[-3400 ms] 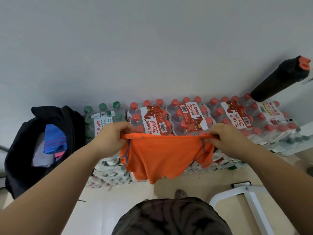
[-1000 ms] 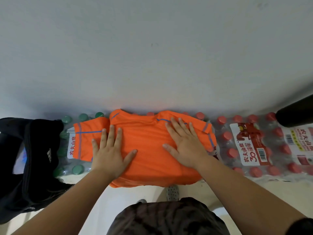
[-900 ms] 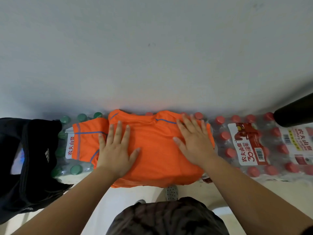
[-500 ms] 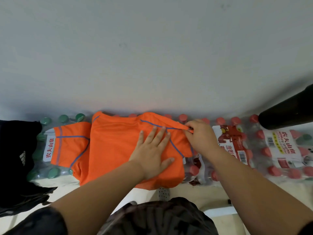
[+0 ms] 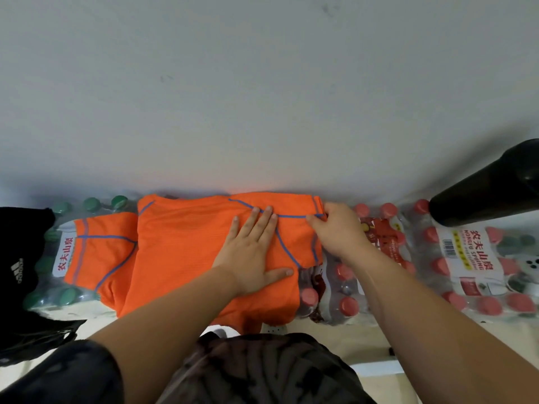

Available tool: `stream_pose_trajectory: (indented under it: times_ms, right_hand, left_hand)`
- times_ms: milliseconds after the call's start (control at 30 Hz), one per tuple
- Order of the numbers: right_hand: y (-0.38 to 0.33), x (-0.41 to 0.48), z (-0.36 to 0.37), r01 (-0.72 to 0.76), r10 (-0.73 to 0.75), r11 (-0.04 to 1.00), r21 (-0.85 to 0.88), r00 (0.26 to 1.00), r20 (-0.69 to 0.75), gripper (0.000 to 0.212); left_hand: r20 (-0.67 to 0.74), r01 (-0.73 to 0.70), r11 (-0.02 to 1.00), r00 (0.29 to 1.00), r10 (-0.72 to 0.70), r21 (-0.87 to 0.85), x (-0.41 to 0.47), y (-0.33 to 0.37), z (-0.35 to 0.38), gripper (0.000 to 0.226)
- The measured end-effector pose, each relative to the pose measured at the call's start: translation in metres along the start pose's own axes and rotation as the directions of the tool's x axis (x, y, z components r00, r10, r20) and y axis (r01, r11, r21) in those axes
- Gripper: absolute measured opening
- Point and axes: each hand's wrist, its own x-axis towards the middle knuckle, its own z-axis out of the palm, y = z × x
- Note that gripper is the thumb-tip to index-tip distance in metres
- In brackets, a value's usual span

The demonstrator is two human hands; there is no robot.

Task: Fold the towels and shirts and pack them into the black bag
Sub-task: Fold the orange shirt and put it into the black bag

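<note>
Left hand [image 5: 250, 258] shifted right onto orange shirt [image 5: 180, 252], sleeve [image 5: 303, 205] seemingly in right grip [image 5: 338, 231]

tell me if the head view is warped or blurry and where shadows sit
Head view: wide-angle bowing curves the foot of the pale wall; soft even light, with a dim shadow band behind the orange short-sleeved shirt and a faint orange cast above it; the black cylinder at the right edge looks soft; left hand and right hand are sharp.

orange shirt [image 5: 180, 252] is lying flat atop the bottle packs [image 5: 455, 258] | my left hand [image 5: 253, 252] is pressing it, my right hand [image 5: 338, 231] pinching its right sleeve | black bag [image 5: 20, 258] is sitting left of them
</note>
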Motion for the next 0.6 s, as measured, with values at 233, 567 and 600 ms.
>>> stream_pose_trajectory:
  times_ms: [233,567,600]
  right_hand:
    - [-0.013,-0.006,0.005,0.002,0.012,0.99,0.143,0.995,-0.095,0.022]
    - [-0.05,-0.017,0.017,-0.008,0.008,1.0,0.01,0.996,-0.087,0.016]
    - [-0.059,-0.019,0.022,0.05,-0.052,0.998,-0.033,0.995,-0.082,0.014]
  left_hand:
    - [-0.045,-0.049,0.998,0.998,0.048,-0.028,-0.016,-0.033,0.004,0.115]
    - [-0.044,-0.07,0.995,0.997,0.066,-0.077,-0.009,-0.034,0.006,0.133]
    - [-0.064,-0.052,0.993,0.997,0.046,-0.105,-0.01,-0.034,0.005,0.137]
